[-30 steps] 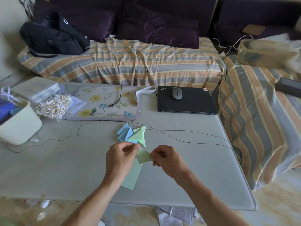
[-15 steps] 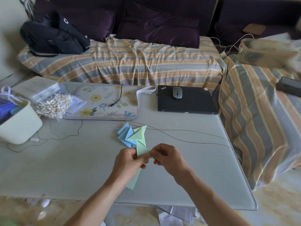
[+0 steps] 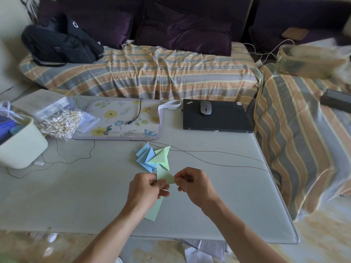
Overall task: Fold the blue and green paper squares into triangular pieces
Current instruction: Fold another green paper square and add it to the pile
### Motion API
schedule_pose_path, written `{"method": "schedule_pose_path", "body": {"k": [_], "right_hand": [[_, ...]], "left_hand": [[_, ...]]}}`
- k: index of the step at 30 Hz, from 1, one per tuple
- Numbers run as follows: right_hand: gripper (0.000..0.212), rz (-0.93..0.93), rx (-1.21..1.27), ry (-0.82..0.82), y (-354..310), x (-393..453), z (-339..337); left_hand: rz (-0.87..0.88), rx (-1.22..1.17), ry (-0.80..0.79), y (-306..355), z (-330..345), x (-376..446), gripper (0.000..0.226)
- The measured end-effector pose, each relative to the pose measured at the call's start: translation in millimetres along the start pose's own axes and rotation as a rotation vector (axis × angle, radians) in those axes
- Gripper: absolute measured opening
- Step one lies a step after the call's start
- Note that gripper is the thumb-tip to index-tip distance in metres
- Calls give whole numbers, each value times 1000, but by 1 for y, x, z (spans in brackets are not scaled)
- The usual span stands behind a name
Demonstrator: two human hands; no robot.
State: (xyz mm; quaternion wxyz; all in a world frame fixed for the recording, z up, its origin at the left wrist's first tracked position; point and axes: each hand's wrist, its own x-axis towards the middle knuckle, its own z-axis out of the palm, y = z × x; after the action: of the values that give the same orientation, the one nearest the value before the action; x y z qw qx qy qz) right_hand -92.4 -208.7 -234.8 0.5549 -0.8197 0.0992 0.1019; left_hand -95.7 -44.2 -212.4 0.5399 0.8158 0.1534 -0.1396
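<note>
pale table (image 3: 218, 186) fronts a striped-covered sofa (image 3: 152, 73); closed laptop (image 3: 216, 116) at rear. left hand (image 3: 145, 188) and right hand (image 3: 193, 184) together pinch green paper (image 3: 164, 177) above it, near folded triangles (image 3: 152, 158).

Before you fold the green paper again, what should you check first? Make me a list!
1. Left hand pinches the green strip: ok.
2. Right hand pinches its folded corner: ok.
3. Edges lined up under the fingers: cannot tell.
4. Strip's tail hangs free over the table: ok.
5. Finished pile lies clear, beyond the hands: ok.
6. Thin cable lies away from the strip: ok.
</note>
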Motion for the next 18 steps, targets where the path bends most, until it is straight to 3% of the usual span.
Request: {"method": "schedule_pose_path", "body": {"k": [9, 14, 18], "right_hand": [[9, 72, 80, -56, 1, 3, -4], [9, 95, -7, -22, 4, 6, 0], [12, 144, -24, 29, 6, 9, 4]], "left_hand": [[-2, 10, -9, -3, -3, 1, 17], [12, 100, 2, -11, -5, 8, 2], [15, 379, 56, -29, -8, 17, 34]]}}
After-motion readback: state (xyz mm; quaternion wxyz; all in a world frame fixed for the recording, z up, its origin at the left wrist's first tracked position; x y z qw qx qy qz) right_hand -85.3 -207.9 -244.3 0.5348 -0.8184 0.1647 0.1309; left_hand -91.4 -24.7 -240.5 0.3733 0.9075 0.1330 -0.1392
